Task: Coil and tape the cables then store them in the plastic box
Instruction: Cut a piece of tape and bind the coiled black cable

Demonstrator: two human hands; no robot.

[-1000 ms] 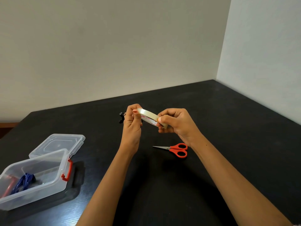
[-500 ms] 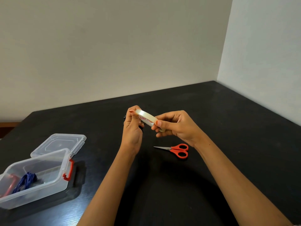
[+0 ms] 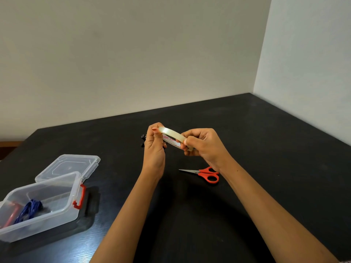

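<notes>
Barely shifted, my left hand point(image 3: 154, 144) and right hand point(image 3: 205, 147) both pinch the tape roll point(image 3: 173, 136); I'd turn it slowly, 1 thumbnail feeling for the loose end.

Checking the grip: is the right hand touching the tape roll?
Touching: the head view shows the right hand pinching the tape roll at its rim.

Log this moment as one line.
step: tape prep | left hand: pinches tape roll | right hand: grips same roll | scissors: on table | plastic box: open, blue cable coil inside
</notes>
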